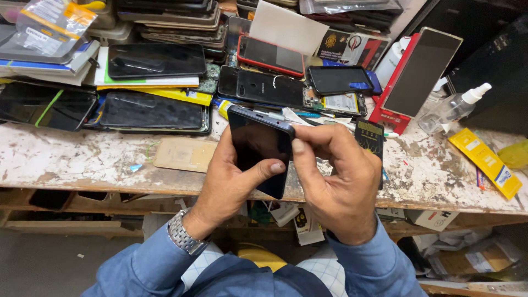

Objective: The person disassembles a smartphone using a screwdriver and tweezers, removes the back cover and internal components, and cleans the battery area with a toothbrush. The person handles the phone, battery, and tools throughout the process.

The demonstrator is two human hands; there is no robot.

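A dark smartphone [257, 147] with a black screen is held upright over the edge of a worn white workbench [82, 159]. My left hand [228, 184] grips it from the left and below, thumb lying across the lower screen. My right hand [335, 176] closes on its right edge, the thumb pressed against the upper right corner. A metal watch [184, 235] sits on my left wrist. Both sleeves are blue.
Many phones and loose screens [151, 110] are piled along the back of the bench. A phone [421, 71] leans on a red box at the right, beside a clear spray bottle [454, 107] and a yellow packet [485, 161]. A tan card [184, 154] lies left of my hands.
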